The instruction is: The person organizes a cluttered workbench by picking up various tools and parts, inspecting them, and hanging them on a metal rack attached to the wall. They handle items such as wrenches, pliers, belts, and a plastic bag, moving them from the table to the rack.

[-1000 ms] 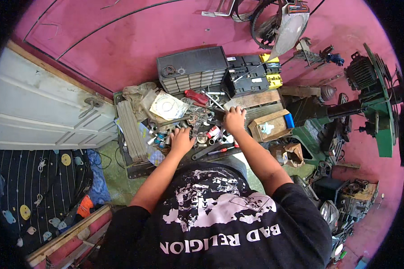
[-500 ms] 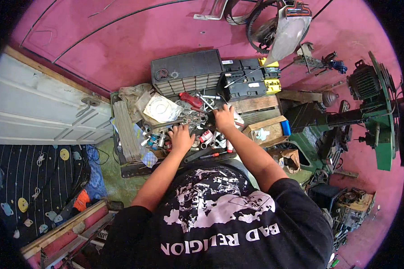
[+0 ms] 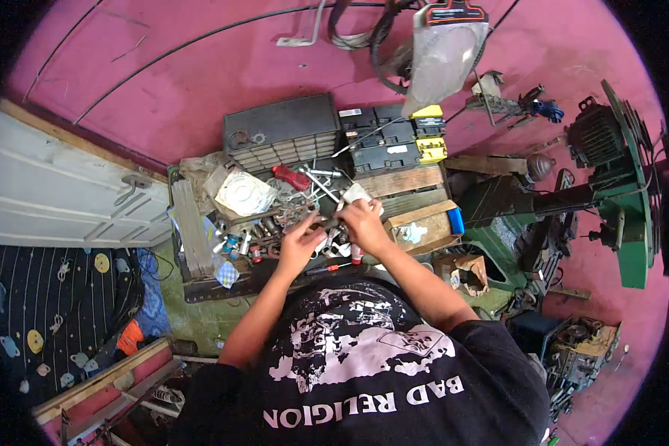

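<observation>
Over the cluttered workbench, my left hand (image 3: 302, 241) and my right hand (image 3: 364, 225) are close together, fingers curled inward. A small dark piece (image 3: 328, 225) lies between their fingertips, and both seem to pinch it; its kind is too small to tell. Beneath and around them is a pile of metal parts and tools. A red-handled tool (image 3: 291, 177) lies beyond my hands, with a shiny metal tool (image 3: 325, 189) beside it. Nearer to me is a screwdriver (image 3: 334, 266) with an orange-red handle. Sockets and small metal fittings (image 3: 234, 243) lie left of my left hand.
At the back stand a dark drawer cabinet (image 3: 279, 126) and black-and-yellow cases (image 3: 383, 137). A wooden box (image 3: 424, 225) sits at the right, near a green drill press (image 3: 626, 245). A white door (image 3: 74, 186) is at the left. A plastic bag (image 3: 446, 59) hangs on the pink wall.
My hands, reaching apart into the pile before, have drawn together with the dark piece between them. The whole view has shifted, so the bench appears slightly further left and lower.
</observation>
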`<action>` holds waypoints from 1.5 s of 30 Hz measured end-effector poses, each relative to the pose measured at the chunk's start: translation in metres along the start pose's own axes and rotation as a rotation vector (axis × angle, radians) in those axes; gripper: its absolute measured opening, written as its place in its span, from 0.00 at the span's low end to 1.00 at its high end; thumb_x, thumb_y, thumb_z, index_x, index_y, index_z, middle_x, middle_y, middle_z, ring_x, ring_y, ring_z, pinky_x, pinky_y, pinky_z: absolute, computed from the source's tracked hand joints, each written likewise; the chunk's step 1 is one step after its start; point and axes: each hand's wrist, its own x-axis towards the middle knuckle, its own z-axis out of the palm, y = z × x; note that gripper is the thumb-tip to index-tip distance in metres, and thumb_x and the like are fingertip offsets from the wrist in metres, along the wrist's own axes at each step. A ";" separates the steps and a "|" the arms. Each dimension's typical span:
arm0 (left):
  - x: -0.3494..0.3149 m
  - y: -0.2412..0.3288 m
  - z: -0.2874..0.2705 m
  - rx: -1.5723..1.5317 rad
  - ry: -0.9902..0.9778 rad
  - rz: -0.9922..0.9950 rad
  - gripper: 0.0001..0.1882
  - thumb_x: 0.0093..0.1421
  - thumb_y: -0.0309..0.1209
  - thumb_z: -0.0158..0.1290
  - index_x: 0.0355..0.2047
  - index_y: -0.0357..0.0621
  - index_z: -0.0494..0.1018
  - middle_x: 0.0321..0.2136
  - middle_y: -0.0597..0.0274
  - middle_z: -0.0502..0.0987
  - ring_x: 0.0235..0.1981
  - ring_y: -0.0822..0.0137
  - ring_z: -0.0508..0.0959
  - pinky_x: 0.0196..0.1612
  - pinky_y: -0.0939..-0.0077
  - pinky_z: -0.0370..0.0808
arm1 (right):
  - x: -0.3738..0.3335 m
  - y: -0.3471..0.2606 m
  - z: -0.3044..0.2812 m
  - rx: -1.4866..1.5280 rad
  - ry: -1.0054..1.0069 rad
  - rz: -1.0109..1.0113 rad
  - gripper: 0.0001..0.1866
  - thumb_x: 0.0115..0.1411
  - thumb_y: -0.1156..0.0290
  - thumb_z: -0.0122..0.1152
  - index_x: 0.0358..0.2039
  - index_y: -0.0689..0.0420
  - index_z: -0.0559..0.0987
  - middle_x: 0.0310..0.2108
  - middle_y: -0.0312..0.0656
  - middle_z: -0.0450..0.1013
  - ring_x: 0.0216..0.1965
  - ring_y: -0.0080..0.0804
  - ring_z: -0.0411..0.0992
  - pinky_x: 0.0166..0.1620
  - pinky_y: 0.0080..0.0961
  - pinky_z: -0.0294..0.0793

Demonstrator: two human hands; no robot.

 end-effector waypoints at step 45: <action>0.246 0.380 0.351 0.415 -0.075 0.941 0.13 0.54 0.34 0.67 0.40 0.48 0.87 0.31 0.61 0.86 0.34 0.67 0.81 0.41 0.71 0.78 | 0.050 0.258 -0.328 -0.011 1.023 0.269 0.15 0.55 0.71 0.68 0.44 0.48 0.81 0.37 0.31 0.78 0.44 0.33 0.72 0.53 0.38 0.56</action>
